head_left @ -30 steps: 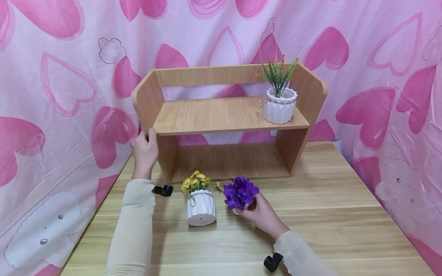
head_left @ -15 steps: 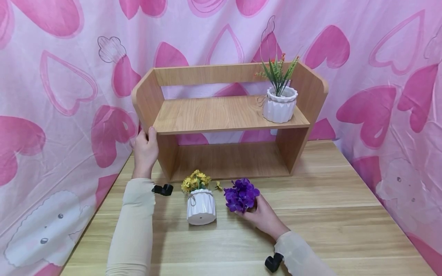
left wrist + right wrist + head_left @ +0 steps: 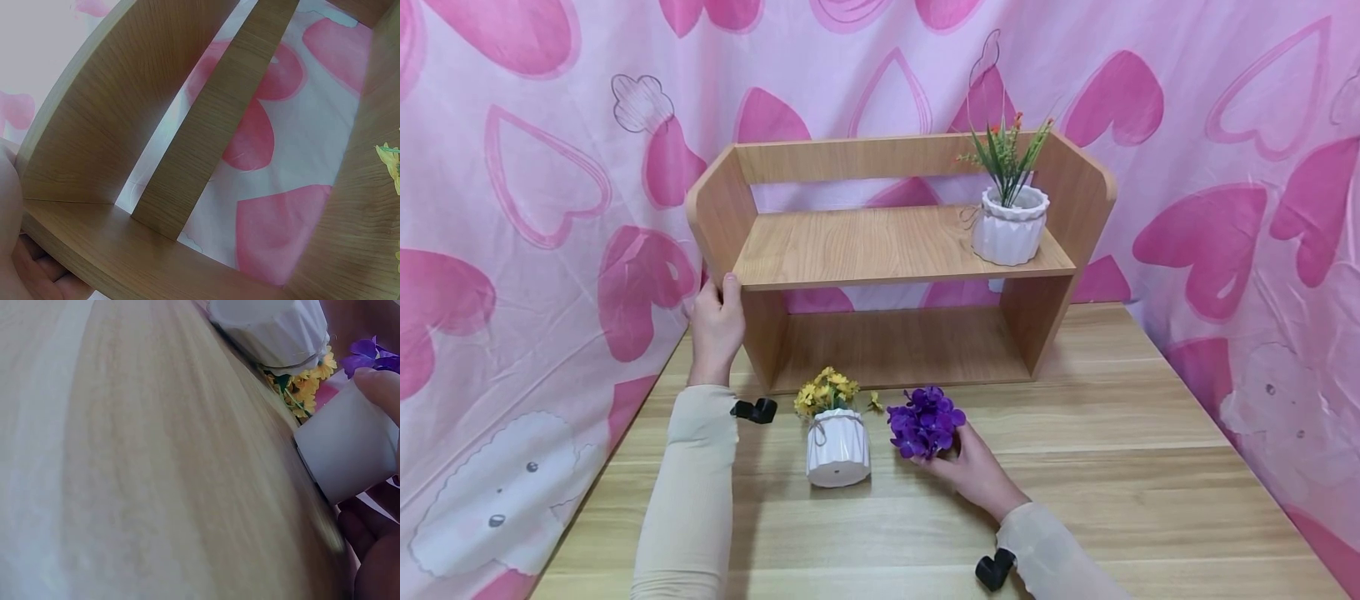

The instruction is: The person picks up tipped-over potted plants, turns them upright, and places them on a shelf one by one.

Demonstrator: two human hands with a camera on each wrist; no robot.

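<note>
My left hand (image 3: pixel 716 323) grips the front edge of the left side panel of a two-tier wooden shelf (image 3: pixel 850 246). In the left wrist view, curled fingers (image 3: pixel 47 275) show beneath that panel's edge. My right hand (image 3: pixel 973 471) holds a small smooth white flowerpot (image 3: pixel 350 444) with purple artificial flowers (image 3: pixel 925 422), its base close to the tabletop. The blossoms hide this pot in the head view. Left of it, a ribbed white flowerpot (image 3: pixel 838 450) with yellow flowers (image 3: pixel 826 392) lies on its side, its base toward me.
On the shelf's upper board, at the right, stands a white ribbed pot (image 3: pixel 1011 229) with green leaves and orange blossoms. The shelf rests on a wood-grain table (image 3: pixel 1120 467). A pink heart-patterned curtain (image 3: pixel 1225 108) hangs behind and along both sides.
The purple flowers have shifted slightly to the right, and their pot has passed out of sight beneath them in the head view. My left hand keeps its place on the shelf.
</note>
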